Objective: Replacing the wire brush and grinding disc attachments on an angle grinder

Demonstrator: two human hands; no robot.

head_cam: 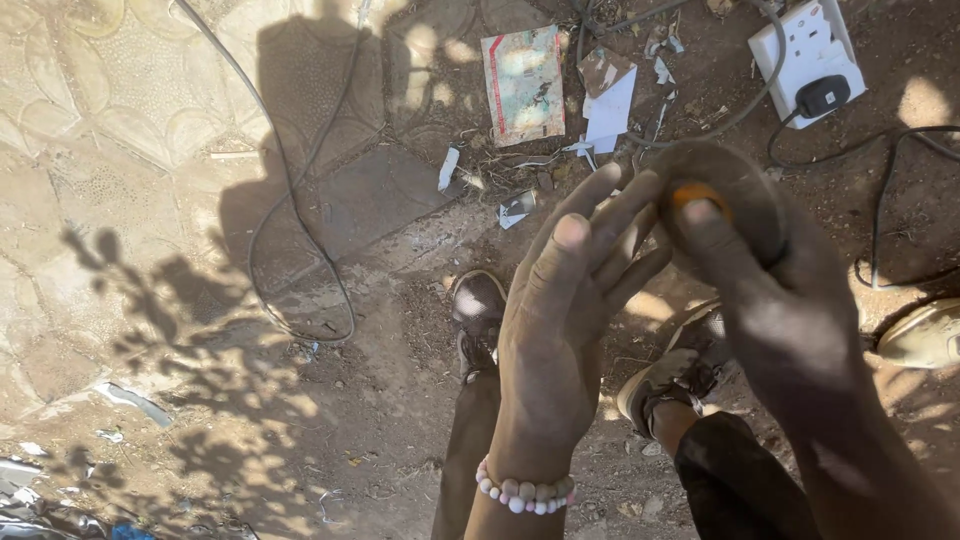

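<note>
Two bare hands fill the middle and right of the head view, raised above dusty ground. The left hand (pixel 560 300), with a bead bracelet (pixel 524 492) of pink and white at the wrist, shows its back to the camera; its fingers are stretched out and spread slightly, their tips touching the left edge of a round dark disc (pixel 735 195). The right hand (pixel 775 300) comes in from the lower right of the frame and holds that disc, its grip pinching it with the thumb pressed on an orange spot at the disc's centre. The disc sits just right of centre, in the upper half of the frame, held in the air between both hands.

Below the hands, two worn shoes (pixel 478 305) stand on the dirt. At the upper right lies a white socket block (pixel 805 40) with a black plug in it, and dark cables (pixel 300 200) trail across the ground to the left. A flat printed packet (pixel 523 85) and scraps of white paper (pixel 610 110) lie near the top centre. Leafy shadows fall over the pale patterned ground at the left.
</note>
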